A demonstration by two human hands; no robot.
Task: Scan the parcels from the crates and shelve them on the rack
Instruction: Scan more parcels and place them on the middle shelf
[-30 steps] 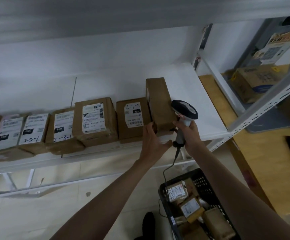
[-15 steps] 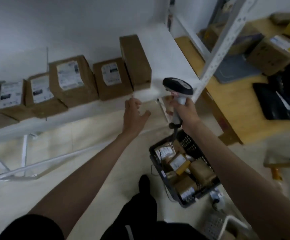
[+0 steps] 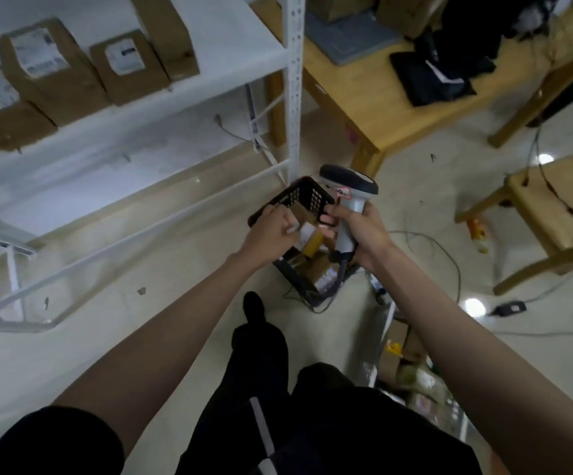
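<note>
A black plastic crate (image 3: 307, 195) stands on the floor beside the white rack's post (image 3: 293, 80), with several brown parcels (image 3: 312, 240) inside. My left hand (image 3: 271, 231) hovers over the crate's left side, fingers loosely curled just above a white-labelled parcel, and nothing shows in its grip. My right hand (image 3: 364, 231) is closed around the handle of a grey barcode scanner (image 3: 348, 186), held over the crate's right side. On the rack shelf (image 3: 237, 42) a row of labelled brown boxes ends with a plain box (image 3: 172, 32) standing upright.
A wooden table (image 3: 381, 104) with dark bags stands right of the rack. A wooden chair (image 3: 559, 214) is at the far right. Cables trail over the floor near the crate. More packaging lies by my right leg (image 3: 398, 347). My foot (image 3: 254, 306) is just before the crate.
My view has tipped down from the shelf to the floor. My left hand left the upright box on the shelf and came down over the crate; the right hand with the scanner came down too.
</note>
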